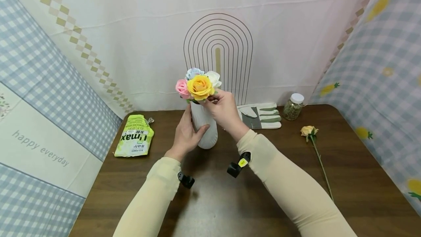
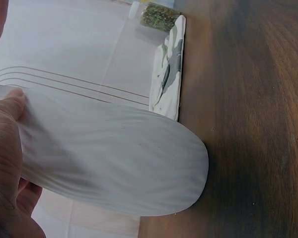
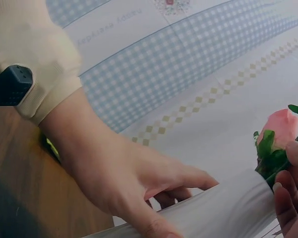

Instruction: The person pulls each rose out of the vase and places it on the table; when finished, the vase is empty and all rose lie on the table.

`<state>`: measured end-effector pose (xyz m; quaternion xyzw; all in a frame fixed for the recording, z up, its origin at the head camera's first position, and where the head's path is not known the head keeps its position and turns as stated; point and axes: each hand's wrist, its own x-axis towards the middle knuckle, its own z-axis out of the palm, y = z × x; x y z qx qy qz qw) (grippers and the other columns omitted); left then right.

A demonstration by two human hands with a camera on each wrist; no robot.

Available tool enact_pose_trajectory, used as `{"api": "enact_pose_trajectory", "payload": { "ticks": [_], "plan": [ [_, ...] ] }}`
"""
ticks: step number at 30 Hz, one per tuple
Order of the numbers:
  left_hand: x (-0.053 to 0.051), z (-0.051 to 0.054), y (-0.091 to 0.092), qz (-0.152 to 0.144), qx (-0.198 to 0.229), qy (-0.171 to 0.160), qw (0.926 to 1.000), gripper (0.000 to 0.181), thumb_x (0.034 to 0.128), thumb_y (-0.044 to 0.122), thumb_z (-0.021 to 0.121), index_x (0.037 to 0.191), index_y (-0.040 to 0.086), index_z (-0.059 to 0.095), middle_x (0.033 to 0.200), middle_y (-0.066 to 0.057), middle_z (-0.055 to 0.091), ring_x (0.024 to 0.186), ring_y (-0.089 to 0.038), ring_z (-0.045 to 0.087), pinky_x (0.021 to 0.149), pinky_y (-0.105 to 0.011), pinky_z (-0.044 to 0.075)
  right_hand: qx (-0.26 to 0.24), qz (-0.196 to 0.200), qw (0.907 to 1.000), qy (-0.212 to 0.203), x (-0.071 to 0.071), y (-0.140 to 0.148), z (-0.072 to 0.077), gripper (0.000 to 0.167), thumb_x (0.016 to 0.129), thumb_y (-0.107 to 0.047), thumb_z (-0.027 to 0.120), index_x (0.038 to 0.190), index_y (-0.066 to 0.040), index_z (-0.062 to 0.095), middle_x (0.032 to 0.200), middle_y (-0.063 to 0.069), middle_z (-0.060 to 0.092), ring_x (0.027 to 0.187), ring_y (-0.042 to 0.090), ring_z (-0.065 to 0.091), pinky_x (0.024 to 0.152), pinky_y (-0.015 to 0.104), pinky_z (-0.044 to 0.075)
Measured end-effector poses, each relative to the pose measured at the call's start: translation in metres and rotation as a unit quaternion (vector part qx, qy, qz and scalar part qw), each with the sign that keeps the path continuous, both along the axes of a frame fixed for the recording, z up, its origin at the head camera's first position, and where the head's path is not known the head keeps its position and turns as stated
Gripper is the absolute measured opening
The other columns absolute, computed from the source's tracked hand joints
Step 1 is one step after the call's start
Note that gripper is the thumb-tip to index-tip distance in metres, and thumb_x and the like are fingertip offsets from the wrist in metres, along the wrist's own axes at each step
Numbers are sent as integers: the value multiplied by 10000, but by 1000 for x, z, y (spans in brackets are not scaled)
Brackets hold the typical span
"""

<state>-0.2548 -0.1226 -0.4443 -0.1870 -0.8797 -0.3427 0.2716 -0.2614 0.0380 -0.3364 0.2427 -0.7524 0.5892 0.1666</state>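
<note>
Two-handed, clasping vase [image 1: 200, 115] in left hand [image 1: 186, 135], pinching foliage [image 3: 272, 162] in right hand [image 1: 227, 112], seemingly arranging flowers [image 1: 200, 87] near tabletop's back edge [image 1: 164, 114]; next, release gently.

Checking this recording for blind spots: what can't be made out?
Head view: stem of the yellow rose, hidden by its bloom and the right hand.
Left wrist view: mouth of the white vase, beyond the left edge.
Right wrist view: the white vase's base, cut off by the bottom edge.

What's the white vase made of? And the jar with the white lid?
The vase looks like matte ceramic, maybe plastic: soft ripples, little shine. The jar seems clear glass or plastic, smooth-looking, since the green bits show through.
</note>
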Motion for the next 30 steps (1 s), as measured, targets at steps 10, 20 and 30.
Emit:
{"api": "enact_pose_trajectory", "payload": {
  "ticks": [10, 20, 30],
  "plan": [
    [0, 0, 0, -99, 90, 162, 9998, 959, 836, 400, 726, 1533, 90, 145, 1400, -161, 436, 1233, -276, 489, 992, -454, 428, -93, -220, 9997, 66, 3, 5, 6, 184, 854, -190, 745, 932, -25, 766, 789, 79, 724, 628, 108, 568, 577, 259, 486],
    [0, -2, -1, -59, 44, 292, 9995, 953, 840, 395, 724, 1517, 19, 168, 1418, -212, 416, 1255, -315, 470, 1005, -470, 409, -706, -378, 9968, -81, 5, 13, 9, 145, 868, -91, 714, 950, 23, 751, 819, 151, 718, 657, 65, 597, 588, 216, 476],
    [-1, -2, -1, -59, 68, 468, 9989, 990, 810, 356, 767, 1507, -17, 171, 1409, -238, 422, 1250, -338, 470, 1009, -478, 401, -1839, 285, 9801, -686, 6, 19, 7, 277, 841, -11, 715, 1095, 85, 656, 951, 173, 701, 876, 182, 686, 780, 335, 553]
  ]
}}
